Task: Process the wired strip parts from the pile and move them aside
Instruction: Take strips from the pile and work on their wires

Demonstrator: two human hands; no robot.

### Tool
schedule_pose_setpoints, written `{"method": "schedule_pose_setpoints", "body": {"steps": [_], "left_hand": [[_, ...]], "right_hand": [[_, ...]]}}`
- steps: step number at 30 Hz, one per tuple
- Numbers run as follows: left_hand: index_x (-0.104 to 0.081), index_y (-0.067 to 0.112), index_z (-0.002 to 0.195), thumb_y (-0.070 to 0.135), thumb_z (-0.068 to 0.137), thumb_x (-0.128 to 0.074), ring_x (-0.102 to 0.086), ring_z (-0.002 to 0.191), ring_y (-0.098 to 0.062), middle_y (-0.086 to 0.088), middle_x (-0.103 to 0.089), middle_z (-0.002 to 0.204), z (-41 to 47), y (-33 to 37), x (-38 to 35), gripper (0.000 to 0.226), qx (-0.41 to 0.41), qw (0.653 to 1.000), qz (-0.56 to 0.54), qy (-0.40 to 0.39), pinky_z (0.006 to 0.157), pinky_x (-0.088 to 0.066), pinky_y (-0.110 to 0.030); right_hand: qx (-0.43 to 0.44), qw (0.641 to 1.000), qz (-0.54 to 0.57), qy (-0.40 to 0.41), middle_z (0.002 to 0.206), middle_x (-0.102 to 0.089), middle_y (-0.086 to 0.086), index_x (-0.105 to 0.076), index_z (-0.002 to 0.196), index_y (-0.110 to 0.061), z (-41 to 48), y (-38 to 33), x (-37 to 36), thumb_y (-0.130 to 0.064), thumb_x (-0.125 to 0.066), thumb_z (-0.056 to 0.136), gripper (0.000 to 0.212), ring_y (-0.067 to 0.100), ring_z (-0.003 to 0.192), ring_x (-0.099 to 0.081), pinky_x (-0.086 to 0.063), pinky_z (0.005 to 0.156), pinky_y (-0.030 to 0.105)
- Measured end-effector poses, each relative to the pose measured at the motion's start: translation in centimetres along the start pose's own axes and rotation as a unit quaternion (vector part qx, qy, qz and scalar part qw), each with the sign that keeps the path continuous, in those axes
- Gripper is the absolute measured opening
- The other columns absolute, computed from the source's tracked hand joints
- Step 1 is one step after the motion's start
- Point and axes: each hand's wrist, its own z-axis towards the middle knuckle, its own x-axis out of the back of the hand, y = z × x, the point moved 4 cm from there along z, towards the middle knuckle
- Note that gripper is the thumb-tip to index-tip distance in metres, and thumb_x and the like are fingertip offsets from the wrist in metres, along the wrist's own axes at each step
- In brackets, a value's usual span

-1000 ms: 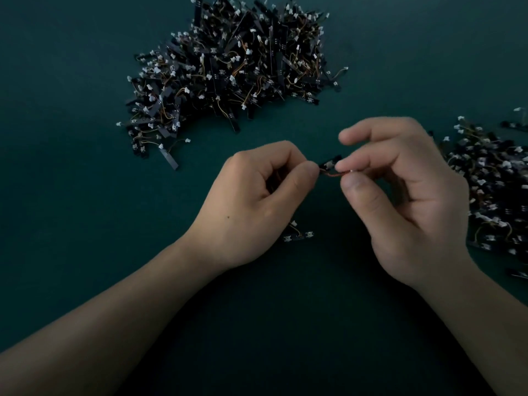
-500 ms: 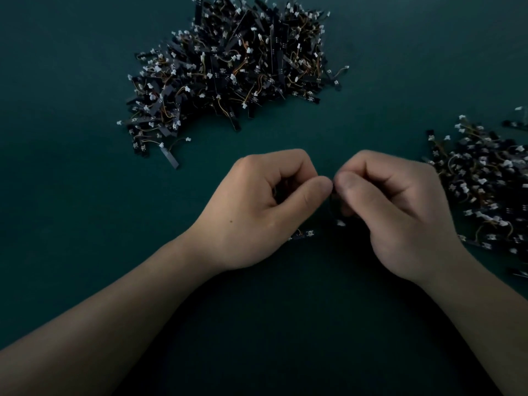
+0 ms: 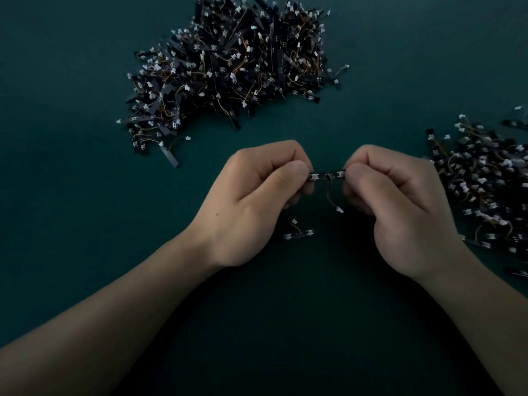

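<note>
Just nearer you than the pile (image 3: 234, 67), you hold one wired strip part (image 3: 327, 176) level between both hands.

- Left hand (image 3: 251, 201): thumb and curled forefinger pinched on the strip's left end.
- Right hand (image 3: 400, 207): the same pinch on its right end.
- The strip spans the gap, clear of the green mat (image 3: 85, 195). Its wire droops from the middle, with the white connector (image 3: 339, 210) hanging free.
- Nearer you again from the pile, a single loose strip (image 3: 298, 234) lies on the mat.
- Right of the pile and nearer you, a smaller heap (image 3: 483, 190) runs off frame. I judge these to be the finished parts.

Progress: the pile looks the larger of the two, so most of the work is probably left. This piece is mid-processing and not yet set aside.
</note>
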Motion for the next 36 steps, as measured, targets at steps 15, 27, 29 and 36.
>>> {"method": "schedule_pose_setpoints", "body": {"steps": [15, 27, 29, 36], "left_hand": [[-0.052, 0.007, 0.070, 0.019, 0.097, -0.055, -0.040, 0.055, -0.008, 0.001, -0.046, 0.058, -0.2, 0.2, -0.3, 0.030, 0.003, 0.999, 0.048, 0.000, 0.053, -0.034, -0.025], [-0.051, 0.006, 0.072, 0.007, 0.094, -0.059, -0.040, 0.055, -0.007, -0.004, -0.046, 0.060, -0.2, 0.4, -0.3, 0.024, -0.020, 0.996, 0.087, 0.004, 0.052, -0.035, -0.024], [-0.051, 0.004, 0.071, 0.006, 0.093, -0.059, -0.040, 0.055, -0.009, -0.005, -0.045, 0.059, -0.2, 0.4, -0.3, 0.024, -0.020, 0.996, 0.082, 0.000, 0.052, -0.034, -0.025], [-0.050, 0.006, 0.068, 0.006, 0.091, -0.058, -0.038, 0.055, -0.008, 0.001, -0.043, 0.058, -0.1, 0.3, -0.3, 0.024, -0.012, 0.998, 0.065, 0.007, 0.052, -0.033, -0.025]], "right_hand": [[0.009, 1.000, -0.014, -0.006, 0.056, -0.044, 0.004, -0.054, 0.072, -0.015, -0.3, -0.5, -0.3, -0.028, -0.053, 0.101, 0.032, 0.013, 0.050, -0.038, -0.033, 0.047, 0.029], [0.009, 0.999, -0.048, -0.001, 0.058, -0.047, 0.006, -0.054, 0.073, -0.017, -0.5, -0.6, -0.3, -0.031, -0.056, 0.100, 0.030, 0.021, 0.048, -0.039, -0.032, 0.043, 0.028], [0.011, 0.998, -0.053, -0.005, 0.057, -0.047, 0.006, -0.054, 0.073, -0.015, -0.5, -0.6, -0.4, -0.030, -0.056, 0.100, 0.031, 0.023, 0.048, -0.040, -0.032, 0.042, 0.033], [0.014, 0.998, -0.061, -0.006, 0.056, -0.048, 0.009, -0.056, 0.073, -0.017, -0.6, -0.8, -0.3, -0.032, -0.057, 0.101, 0.031, 0.024, 0.048, -0.042, -0.034, 0.044, 0.038]]}}
